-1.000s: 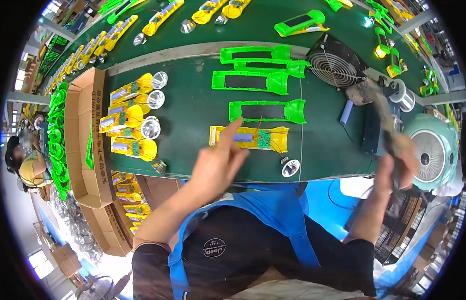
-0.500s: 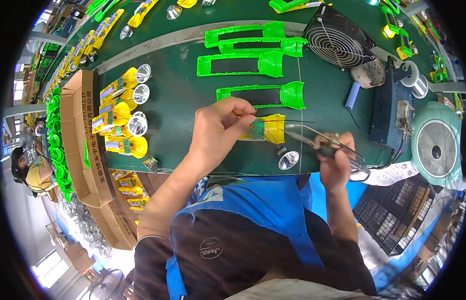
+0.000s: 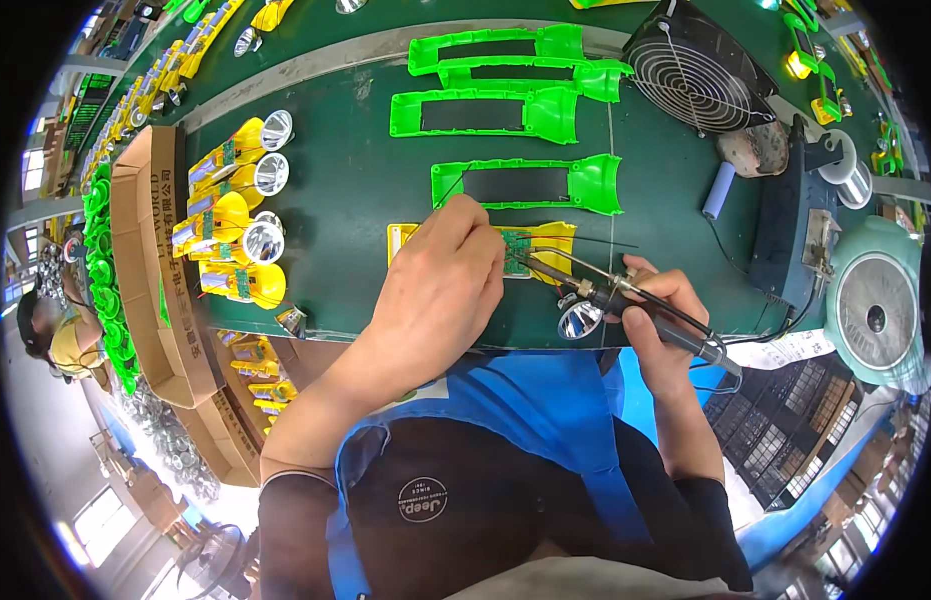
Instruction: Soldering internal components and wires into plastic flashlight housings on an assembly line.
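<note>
A yellow flashlight housing (image 3: 557,232) lies before me, with a small green circuit board (image 3: 516,243) in it. My left hand (image 3: 440,290) covers the housing's middle; its fingers are closed and bent down, their tips hidden. A thin dark wire sticks up beside them over the nearest green frame (image 3: 595,185). In my right hand (image 3: 665,320) is a soldering iron (image 3: 615,300) with a thin feed tube along it. Its tip is at the circuit board; whether it touches, I cannot tell. A round silver reflector (image 3: 579,317) sits just below the housing, under the iron.
More green frames (image 3: 550,115) lie farther back. Yellow housings with reflectors (image 3: 263,240) stand at left beside a cardboard box (image 3: 170,270). At right are a black fan (image 3: 700,80), a blue soldering station (image 3: 785,220), a solder spool (image 3: 853,185) and a pale green fan (image 3: 875,300).
My right hand has brought the soldering iron left to the circuit board. My left hand has turned over, fingers now down on the housing. The view has shifted slightly.
</note>
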Action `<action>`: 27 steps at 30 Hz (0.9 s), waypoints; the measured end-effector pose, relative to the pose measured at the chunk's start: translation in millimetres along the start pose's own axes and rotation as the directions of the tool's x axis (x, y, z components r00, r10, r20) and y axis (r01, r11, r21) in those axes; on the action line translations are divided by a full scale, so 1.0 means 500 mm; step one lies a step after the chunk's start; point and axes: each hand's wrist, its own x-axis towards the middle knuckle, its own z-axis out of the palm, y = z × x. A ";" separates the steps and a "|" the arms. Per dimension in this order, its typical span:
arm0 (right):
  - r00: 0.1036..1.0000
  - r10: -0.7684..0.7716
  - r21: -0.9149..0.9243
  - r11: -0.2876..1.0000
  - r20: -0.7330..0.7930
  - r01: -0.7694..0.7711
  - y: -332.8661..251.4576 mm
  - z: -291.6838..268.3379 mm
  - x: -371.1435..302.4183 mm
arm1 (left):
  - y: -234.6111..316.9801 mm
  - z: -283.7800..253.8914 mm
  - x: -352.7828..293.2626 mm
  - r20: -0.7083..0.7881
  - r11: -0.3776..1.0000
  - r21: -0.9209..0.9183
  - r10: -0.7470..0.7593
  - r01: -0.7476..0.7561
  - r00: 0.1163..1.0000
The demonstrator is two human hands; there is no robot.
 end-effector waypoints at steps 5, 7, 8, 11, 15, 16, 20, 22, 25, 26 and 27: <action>1.000 0.009 -0.037 0.999 -0.008 -0.009 -0.004 0.001 0.000 | 0.002 0.000 0.000 0.020 0.999 0.055 0.000 -0.001 1.000; 1.000 0.010 -0.040 0.999 -0.024 -0.011 -0.002 0.003 0.000 | 0.000 0.003 0.001 -0.019 0.999 0.042 0.000 0.001 1.000; 1.000 0.012 -0.041 0.999 -0.022 -0.013 -0.003 0.004 0.000 | 0.000 0.004 0.000 -0.021 0.999 0.046 -0.009 0.010 1.000; 1.000 0.012 -0.053 0.999 -0.015 -0.013 -0.003 0.003 0.001 | 0.001 0.001 0.004 -0.009 0.998 0.062 -0.015 0.015 1.000; 1.000 -0.009 -0.044 0.999 0.000 0.009 0.000 0.003 0.001 | -0.001 -0.003 0.004 -0.003 0.998 0.062 0.014 -0.013 1.000; 1.000 -0.013 -0.042 0.999 0.002 0.013 0.005 0.001 0.000 | -0.003 0.002 0.003 -0.024 0.998 0.062 0.016 -0.015 1.000; 0.999 -0.046 -0.060 0.997 0.028 0.047 0.004 -0.004 0.001 | -0.001 0.001 0.004 0.033 0.995 0.103 0.002 -0.006 0.999; 0.999 -0.036 -0.027 0.999 0.005 0.036 0.004 -0.004 0.000 | -0.004 0.004 0.002 0.027 0.992 0.125 0.017 -0.021 0.999; 0.999 -0.002 0.042 0.999 -0.045 0.004 0.005 -0.005 -0.004 | -0.001 -0.001 0.004 0.020 0.995 0.103 0.007 -0.009 1.000; 0.996 0.050 0.079 0.996 -0.077 -0.044 0.000 0.000 -0.006 | 0.001 0.000 0.005 0.007 0.994 0.111 -0.006 0.005 1.000; 0.989 0.102 0.119 0.989 -0.106 -0.089 -0.005 0.005 -0.007 | 0.001 0.004 0.006 -0.013 0.995 0.095 -0.019 0.020 1.000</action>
